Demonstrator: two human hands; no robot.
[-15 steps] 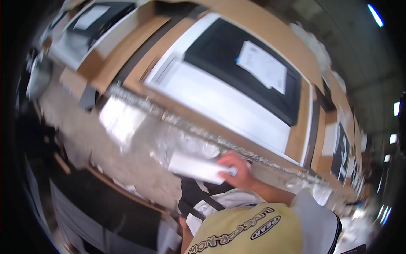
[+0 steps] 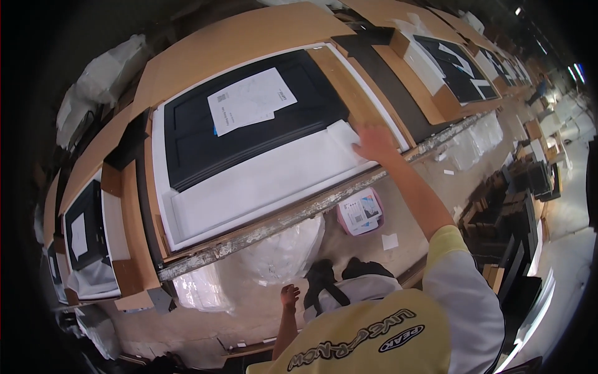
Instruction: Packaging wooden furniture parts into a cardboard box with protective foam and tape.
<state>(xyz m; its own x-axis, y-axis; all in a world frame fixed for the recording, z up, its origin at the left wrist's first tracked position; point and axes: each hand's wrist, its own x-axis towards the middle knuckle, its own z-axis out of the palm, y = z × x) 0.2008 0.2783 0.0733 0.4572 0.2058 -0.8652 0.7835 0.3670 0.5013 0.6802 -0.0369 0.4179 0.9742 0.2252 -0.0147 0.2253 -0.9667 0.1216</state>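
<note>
My right hand (image 2: 375,143) reaches over the open carton (image 2: 258,22) in front of me, its fingers blurred and closed at the end of a white foam block (image 2: 341,136). The block lies at the right end of the white foam sheet (image 2: 261,177), against a black panel (image 2: 249,137) with a raised border. White printed papers (image 2: 249,103) lie on that panel. Down by my side, my left hand (image 2: 289,296) holds nothing, its fingers loosely apart.
More open cartons with black panels stand left (image 2: 87,230) and right (image 2: 451,68) along a worn bench edge (image 2: 299,209). Below it are clear plastic wrap (image 2: 280,252) and a pink bin (image 2: 361,215) with a printed sheet. Stacked dark boards (image 2: 498,224) stand at the right.
My view has swung round to the right. My right hand, with the white foam block, has moved from near my body to inside the carton. My left hand has come into clearer view.
</note>
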